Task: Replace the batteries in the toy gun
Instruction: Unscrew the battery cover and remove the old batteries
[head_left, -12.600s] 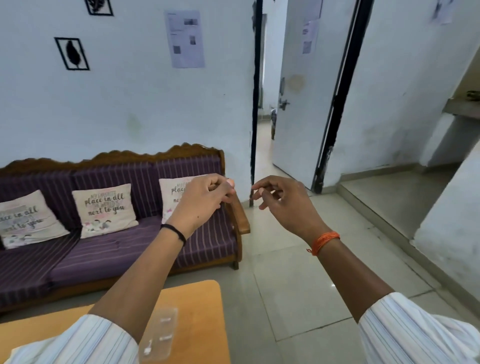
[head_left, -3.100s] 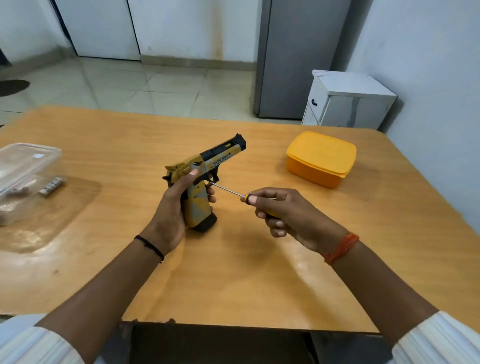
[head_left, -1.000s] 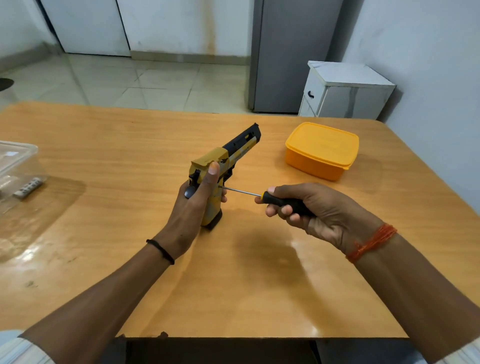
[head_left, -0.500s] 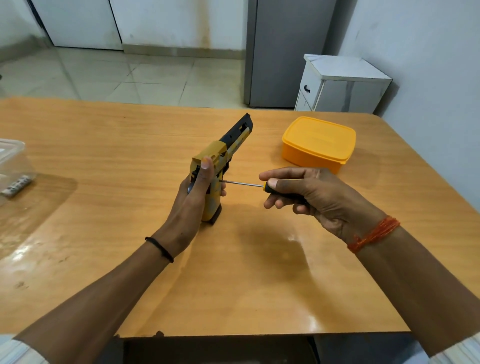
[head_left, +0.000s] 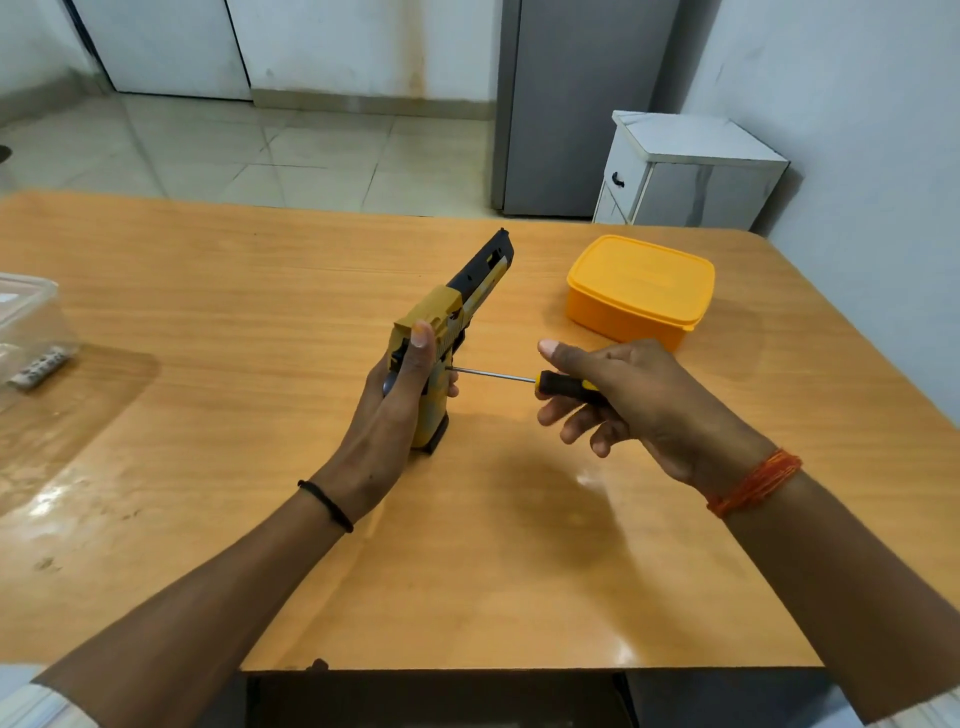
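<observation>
Left hand (head_left: 387, 415) wrapped round toy gun (head_left: 451, 332) grip, butt on bench (head_left: 234, 312); right hand (head_left: 623, 395) fingers clamped on screwdriver (head_left: 563, 385), tip entering from 3 o'clock; best kept square, pressed firmly.

toy gun (head_left: 453, 312): there might be markings on the side, but it's turned away and too blurry, so nothing readable

orange box (head_left: 640, 287) at 2 o'clock on the tabletop (head_left: 260, 291): plain lid, no label or brand I can make out

clear container (head_left: 28, 322) at 9 o'clock: there's a small strip inside with dark marks, way too small to read

screwdriver (head_left: 550, 383): black and yellow handle, no brand showing
</observation>
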